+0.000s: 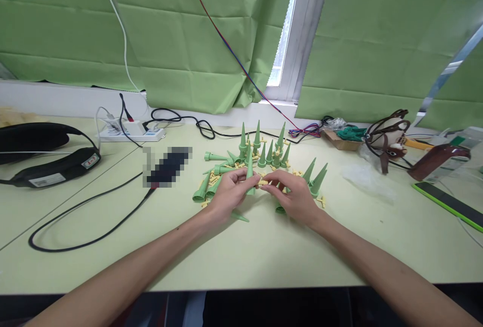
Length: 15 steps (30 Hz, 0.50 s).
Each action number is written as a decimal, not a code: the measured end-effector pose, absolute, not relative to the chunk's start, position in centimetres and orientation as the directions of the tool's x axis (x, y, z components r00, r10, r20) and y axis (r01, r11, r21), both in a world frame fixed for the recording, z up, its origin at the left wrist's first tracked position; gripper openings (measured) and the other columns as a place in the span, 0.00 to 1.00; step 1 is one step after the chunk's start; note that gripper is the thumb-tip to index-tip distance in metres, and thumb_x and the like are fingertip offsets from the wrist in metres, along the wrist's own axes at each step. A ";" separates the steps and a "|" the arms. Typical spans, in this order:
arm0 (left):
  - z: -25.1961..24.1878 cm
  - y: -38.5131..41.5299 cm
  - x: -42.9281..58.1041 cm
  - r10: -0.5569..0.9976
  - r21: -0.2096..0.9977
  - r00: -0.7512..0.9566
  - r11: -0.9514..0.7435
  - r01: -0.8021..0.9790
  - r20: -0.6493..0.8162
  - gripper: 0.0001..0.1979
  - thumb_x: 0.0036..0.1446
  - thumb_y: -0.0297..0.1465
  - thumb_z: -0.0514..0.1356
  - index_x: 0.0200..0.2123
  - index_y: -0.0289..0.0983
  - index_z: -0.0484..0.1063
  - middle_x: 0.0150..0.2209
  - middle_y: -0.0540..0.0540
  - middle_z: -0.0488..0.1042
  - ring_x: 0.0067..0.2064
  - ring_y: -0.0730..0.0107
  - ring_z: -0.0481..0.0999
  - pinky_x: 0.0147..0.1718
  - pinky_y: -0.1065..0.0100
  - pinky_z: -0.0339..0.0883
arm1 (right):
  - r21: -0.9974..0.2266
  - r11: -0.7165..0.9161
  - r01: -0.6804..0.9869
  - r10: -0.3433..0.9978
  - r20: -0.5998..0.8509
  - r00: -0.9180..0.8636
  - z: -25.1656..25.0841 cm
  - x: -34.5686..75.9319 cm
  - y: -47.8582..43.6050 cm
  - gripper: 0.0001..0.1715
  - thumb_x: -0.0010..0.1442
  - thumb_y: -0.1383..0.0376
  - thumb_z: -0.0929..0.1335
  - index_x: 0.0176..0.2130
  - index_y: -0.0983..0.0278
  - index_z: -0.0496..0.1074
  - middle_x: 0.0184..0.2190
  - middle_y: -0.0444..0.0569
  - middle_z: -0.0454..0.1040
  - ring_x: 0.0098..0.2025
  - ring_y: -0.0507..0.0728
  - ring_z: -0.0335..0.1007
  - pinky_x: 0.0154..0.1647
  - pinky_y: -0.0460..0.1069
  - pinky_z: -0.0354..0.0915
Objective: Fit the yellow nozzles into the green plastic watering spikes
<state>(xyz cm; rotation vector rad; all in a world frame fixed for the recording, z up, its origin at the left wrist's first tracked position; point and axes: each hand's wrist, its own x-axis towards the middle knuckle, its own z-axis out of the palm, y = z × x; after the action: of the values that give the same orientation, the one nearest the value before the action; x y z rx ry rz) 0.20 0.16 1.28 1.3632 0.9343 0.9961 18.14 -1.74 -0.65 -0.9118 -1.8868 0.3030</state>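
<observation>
My left hand (236, 188) grips a green plastic spike (250, 168), tip pointing up. Between the thumb and fingers of my right hand (292, 191) is a small yellow plastic piece (262, 182), which meets the side of the green spike near its lower part. Behind my hands stand several more green spikes (257, 138) with their tips up. Others, such as a lying green spike (204, 189), rest to the left of my left hand. Small yellow T-shaped pieces (321, 201) are scattered among them. My fingers hide part of the pile.
On the left are a black device with a cable (168, 166), blurred out, and a white power strip (132, 135). A black padded strap (56, 166) lies further left. To the right are a clear plastic bag (368, 181), a brown bottle (439, 163) and a green-edged phone (451, 206).
</observation>
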 end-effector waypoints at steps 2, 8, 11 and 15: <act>1.4 0.1 0.2 0.948 0.999 0.315 -0.047 -0.020 0.050 0.20 0.51 0.45 0.67 0.24 0.36 0.66 0.21 0.56 0.49 0.21 0.81 0.45 0.17 0.71 0.37 | -0.554 0.695 0.458 0.699 0.670 -0.249 -0.6 18.1 -1.8 0.06 0.65 0.62 0.68 0.40 0.61 0.74 0.32 0.47 0.76 0.31 0.53 0.71 0.27 0.47 0.67; 1.5 0.0 0.3 0.955 0.996 0.285 -0.069 -0.058 0.083 0.19 0.49 0.43 0.68 0.23 0.36 0.65 0.19 0.56 0.50 0.19 0.82 0.46 0.18 0.71 0.39 | -0.537 0.716 0.446 0.680 0.681 -0.272 -0.4 18.1 -1.7 0.08 0.66 0.62 0.66 0.41 0.61 0.74 0.33 0.49 0.77 0.32 0.53 0.71 0.26 0.47 0.66; 1.3 0.1 0.3 0.960 0.995 0.267 -0.069 -0.075 0.087 0.18 0.47 0.42 0.69 0.23 0.37 0.67 0.19 0.56 0.50 0.19 0.81 0.46 0.18 0.71 0.39 | -0.535 0.717 0.447 0.679 0.680 -0.277 -0.5 18.1 -1.7 0.08 0.66 0.62 0.66 0.42 0.61 0.73 0.34 0.49 0.76 0.32 0.53 0.71 0.26 0.48 0.67; 1.0 0.2 0.2 0.954 0.995 0.283 -0.099 -0.030 0.103 0.18 0.50 0.44 0.67 0.25 0.37 0.68 0.20 0.56 0.48 0.20 0.81 0.44 0.19 0.70 0.39 | -0.532 0.710 0.461 0.686 0.670 -0.284 -0.6 18.1 -1.8 0.07 0.66 0.63 0.65 0.42 0.61 0.73 0.34 0.48 0.76 0.32 0.53 0.71 0.29 0.48 0.67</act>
<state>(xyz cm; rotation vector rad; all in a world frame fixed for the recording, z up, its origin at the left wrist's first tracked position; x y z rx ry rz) 0.23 0.18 1.02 1.3942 0.9327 1.0720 18.12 -1.77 -0.61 -0.8839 -1.9361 0.2884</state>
